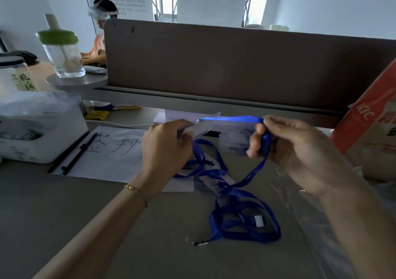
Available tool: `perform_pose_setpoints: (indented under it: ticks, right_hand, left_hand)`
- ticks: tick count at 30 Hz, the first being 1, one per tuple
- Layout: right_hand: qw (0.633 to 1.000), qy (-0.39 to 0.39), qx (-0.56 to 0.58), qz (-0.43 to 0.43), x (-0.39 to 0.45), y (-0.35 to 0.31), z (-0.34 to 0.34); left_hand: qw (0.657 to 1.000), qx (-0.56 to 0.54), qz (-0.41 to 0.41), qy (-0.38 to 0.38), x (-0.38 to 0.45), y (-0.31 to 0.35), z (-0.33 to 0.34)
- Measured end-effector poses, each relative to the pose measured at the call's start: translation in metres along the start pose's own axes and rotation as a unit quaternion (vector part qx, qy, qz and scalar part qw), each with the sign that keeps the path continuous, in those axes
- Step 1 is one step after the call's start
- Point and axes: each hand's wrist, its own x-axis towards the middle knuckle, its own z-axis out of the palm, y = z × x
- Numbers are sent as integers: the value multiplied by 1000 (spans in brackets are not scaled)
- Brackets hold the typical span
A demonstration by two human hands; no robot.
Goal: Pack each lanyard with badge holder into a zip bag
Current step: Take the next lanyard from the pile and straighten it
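My left hand [167, 148] grips a clear badge holder [203, 126] held above the desk. A blue lanyard [233, 118] runs taut from it to my right hand [287, 143], which pinches the strap; the rest droops down to the desk. More blue lanyards [244, 221] lie tangled on the desk below, one with a white tag [259, 221] and a metal clip [200, 243]. Clear zip bags [235, 141] lie behind my hands, partly hidden.
A white paper with handwriting [111, 150] and two black pens [72, 153] lie at left, beside a white box [40, 133]. A green-lidded cup [62, 49] stands on a shelf. A brown partition [235, 62] closes the back, an orange carton [368, 124] and plastic sheeting [317, 214] the right. A person sits beyond.
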Motion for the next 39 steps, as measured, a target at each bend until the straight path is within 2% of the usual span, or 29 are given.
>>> perform_pose_setpoints:
  ticks: [3, 5, 6, 8, 9, 10, 11, 12, 13, 16, 18, 21, 25, 28, 32, 35, 39]
  right_hand:
    - [990, -40, 134, 23, 1, -12, -18]
    - [955, -118, 261, 81, 1, -21, -27]
    - [950, -116, 272, 101, 0, -28, -38]
    - [958, -162, 223, 81, -3, -33, -54]
    - [966, -192, 154, 81, -4, -31, -57]
    - [983, -166, 9, 81, -8, -33, -58]
    - [977, -128, -147, 88, -11, -32, -59]
    - [959, -85, -249, 106, -12, -30, -57]
    - [950, -52, -287, 113, -11, -27, -54]
    - [967, 2, -241, 77, -5, -14, -30]
    - [966, 15, -248, 73, 1, 0, -16]
    - [976, -24, -206, 72, 6, 19, 7]
    - [995, -45, -78, 38, 9, 25, 25]
    - [998, -36, -44, 42, 7, 28, 31]
    - [997, -23, -39, 61, 6, 33, 36]
    - [995, -32, -61, 67, 5, 37, 38]
    - [992, -29, -99, 70, 6, 42, 39]
  left_hand:
    - [1000, 12, -1, 21, 7, -5, -5]
    - [999, 26, -6, 38, 13, -11, -10]
    - [998, 32, -8, 48, 16, -16, -14]
    - [997, 46, -5, 66, 19, -24, -20]
    - [996, 53, 3, 74, 20, -27, -22]
    - [995, 56, 17, 80, 21, -28, -23]
    - [994, 56, 38, 82, 21, -27, -23]
    - [993, 52, 62, 83, 20, -25, -23]
    - [992, 47, 86, 84, 19, -21, -22]
    - [983, 28, 159, 88, 13, -7, -17]
    - [976, 16, 199, 89, 8, 3, -12]
    - [967, 13, 246, 67, 2, 12, -6]
    - [960, 7, 275, 46, -4, 18, -3]
    - [976, -26, 211, 47, -6, 22, -3]
    - [993, -118, 16, 2, -4, 27, -5]
    - [970, -215, -117, -3, 2, 27, -8]
    - [929, -317, -188, -19, 8, 23, -13]
